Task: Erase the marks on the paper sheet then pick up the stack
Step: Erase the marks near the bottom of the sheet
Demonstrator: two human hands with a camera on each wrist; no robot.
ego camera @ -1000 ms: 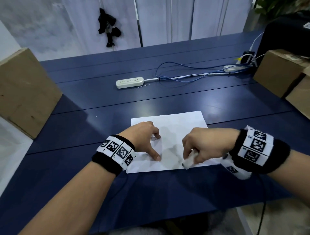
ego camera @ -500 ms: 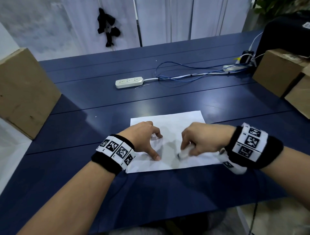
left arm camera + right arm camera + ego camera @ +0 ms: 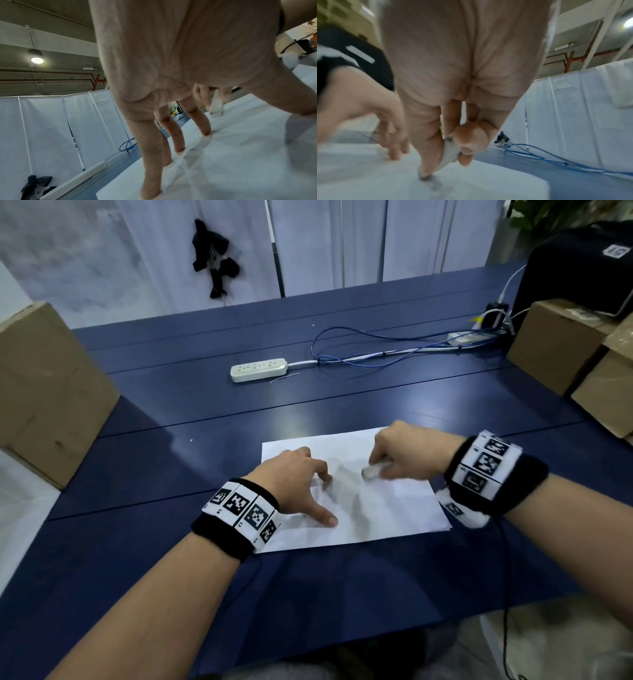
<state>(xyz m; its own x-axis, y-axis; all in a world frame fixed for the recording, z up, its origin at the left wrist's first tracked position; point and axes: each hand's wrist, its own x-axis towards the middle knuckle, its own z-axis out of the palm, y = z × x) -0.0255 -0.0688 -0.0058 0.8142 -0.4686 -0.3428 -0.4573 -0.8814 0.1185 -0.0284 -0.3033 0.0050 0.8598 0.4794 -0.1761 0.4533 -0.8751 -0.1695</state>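
Observation:
A white paper sheet (image 3: 387, 508) lies on the dark blue table (image 3: 308, 412) in front of me. My left hand (image 3: 301, 484) rests on its left part with spread fingertips and thumb pressing the paper (image 3: 223, 162) down. My right hand (image 3: 404, 455) pinches a white eraser (image 3: 371, 471) between thumb and fingers, its tip touching the sheet near the middle. In the right wrist view the eraser (image 3: 448, 155) is blurred, its end on the paper (image 3: 368, 169). I cannot make out any marks on the sheet.
A white power strip (image 3: 258, 368) with blue and white cables (image 3: 376, 356) lies further back. Cardboard boxes stand at the left (image 3: 44, 392) and right (image 3: 561, 344) table edges. A dark bag (image 3: 582, 265) sits at the back right.
My right hand with the eraser has moved away from me, from the sheet's near edge up towards its middle and far part. The left hand has stayed in place.

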